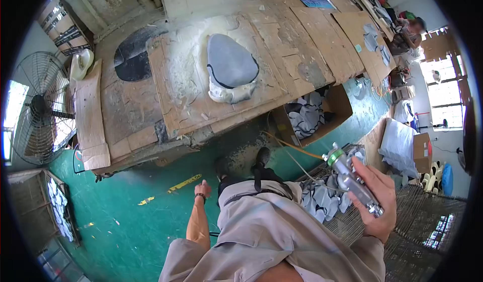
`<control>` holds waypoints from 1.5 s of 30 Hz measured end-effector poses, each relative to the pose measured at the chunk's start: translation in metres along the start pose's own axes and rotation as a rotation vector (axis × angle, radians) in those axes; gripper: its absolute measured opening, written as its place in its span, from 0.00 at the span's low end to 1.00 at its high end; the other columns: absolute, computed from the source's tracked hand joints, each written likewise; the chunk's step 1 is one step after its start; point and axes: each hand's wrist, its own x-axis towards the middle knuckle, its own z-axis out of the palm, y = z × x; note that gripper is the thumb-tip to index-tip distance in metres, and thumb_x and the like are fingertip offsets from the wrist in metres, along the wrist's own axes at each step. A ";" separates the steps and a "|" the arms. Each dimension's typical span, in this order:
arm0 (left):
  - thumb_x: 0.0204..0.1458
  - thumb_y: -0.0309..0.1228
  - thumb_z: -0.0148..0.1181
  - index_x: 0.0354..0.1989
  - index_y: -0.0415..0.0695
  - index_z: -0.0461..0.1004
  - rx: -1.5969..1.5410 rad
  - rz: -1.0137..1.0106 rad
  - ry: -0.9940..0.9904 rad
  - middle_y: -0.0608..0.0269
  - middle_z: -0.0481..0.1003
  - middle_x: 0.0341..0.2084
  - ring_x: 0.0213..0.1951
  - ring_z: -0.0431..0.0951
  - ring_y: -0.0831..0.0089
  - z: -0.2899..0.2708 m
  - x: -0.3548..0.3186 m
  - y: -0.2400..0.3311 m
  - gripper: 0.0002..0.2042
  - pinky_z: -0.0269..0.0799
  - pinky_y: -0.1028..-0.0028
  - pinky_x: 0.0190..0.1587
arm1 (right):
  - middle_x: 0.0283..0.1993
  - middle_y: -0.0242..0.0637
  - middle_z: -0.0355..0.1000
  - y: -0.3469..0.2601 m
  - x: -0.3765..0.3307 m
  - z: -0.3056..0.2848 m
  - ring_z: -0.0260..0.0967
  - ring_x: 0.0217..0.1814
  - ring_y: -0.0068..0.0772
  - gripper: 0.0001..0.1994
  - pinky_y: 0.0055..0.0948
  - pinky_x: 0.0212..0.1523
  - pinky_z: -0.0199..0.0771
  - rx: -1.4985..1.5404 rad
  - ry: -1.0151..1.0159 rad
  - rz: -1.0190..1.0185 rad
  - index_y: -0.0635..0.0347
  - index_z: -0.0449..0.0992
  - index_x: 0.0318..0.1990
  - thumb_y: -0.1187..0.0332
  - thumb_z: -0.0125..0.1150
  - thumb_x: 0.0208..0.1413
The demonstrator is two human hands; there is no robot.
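My right hand (376, 194), raised at the right, is wrapped round a metal spray gun (349, 174) with a green ring. A thin yellow hose (294, 147) runs from the spray gun toward the workbench. My left hand (203, 188) hangs low beside my leg, over the green floor and away from the bench; its fingers point away and are mostly hidden. On the cardboard-covered workbench (282, 40) in front of me lies a smooth grey rounded piece (231, 60) with a dark edge. It rests on a cream, lumpy form (231, 94), and whitish residue surrounds it.
Below the bench stands a cardboard box (338, 112) of grey-and-black pieces. More such pieces (322, 201) lie low at my right. A large fan (39, 106) stands at the left. A person (408, 35) sits at the far right, near wrapped bundles (398, 148).
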 end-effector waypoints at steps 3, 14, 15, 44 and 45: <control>0.61 0.54 0.56 0.51 0.40 0.76 0.019 0.113 0.022 0.54 0.83 0.39 0.37 0.84 0.60 -0.001 0.008 0.018 0.26 0.81 0.52 0.41 | 0.48 0.47 0.79 -0.017 -0.001 0.010 0.79 0.45 0.40 0.29 0.30 0.51 0.74 -0.138 0.117 -0.110 0.66 0.76 0.62 0.70 0.70 0.49; 0.64 0.48 0.56 0.49 0.42 0.76 -0.073 0.224 0.020 0.62 0.83 0.33 0.29 0.82 0.71 -0.034 0.012 0.042 0.20 0.81 0.64 0.32 | 0.47 0.48 0.79 -0.071 0.000 0.054 0.77 0.44 0.38 0.28 0.30 0.50 0.73 -0.127 0.215 -0.176 0.70 0.75 0.62 0.70 0.69 0.52; 0.64 0.48 0.56 0.49 0.42 0.76 -0.078 0.227 0.019 0.62 0.83 0.33 0.29 0.82 0.71 -0.036 0.013 0.033 0.20 0.81 0.64 0.32 | 0.47 0.48 0.79 -0.075 -0.001 0.055 0.77 0.44 0.38 0.28 0.30 0.50 0.73 -0.130 0.216 -0.180 0.70 0.75 0.62 0.70 0.69 0.52; 0.62 0.50 0.55 0.49 0.43 0.77 -0.069 0.155 -0.043 0.60 0.82 0.34 0.32 0.82 0.66 -0.054 0.032 -0.020 0.22 0.80 0.57 0.36 | 0.34 0.41 0.75 -0.129 -0.055 0.074 0.74 0.29 0.36 0.32 0.32 0.27 0.70 -0.498 -0.074 -0.559 0.75 0.72 0.61 0.75 0.68 0.45; 0.62 0.50 0.55 0.49 0.43 0.77 -0.051 0.140 -0.038 0.59 0.82 0.35 0.32 0.82 0.66 -0.054 0.031 -0.022 0.22 0.80 0.56 0.36 | 0.34 0.41 0.75 -0.126 -0.058 0.073 0.74 0.29 0.36 0.32 0.32 0.27 0.70 -0.493 -0.073 -0.556 0.75 0.72 0.61 0.75 0.68 0.45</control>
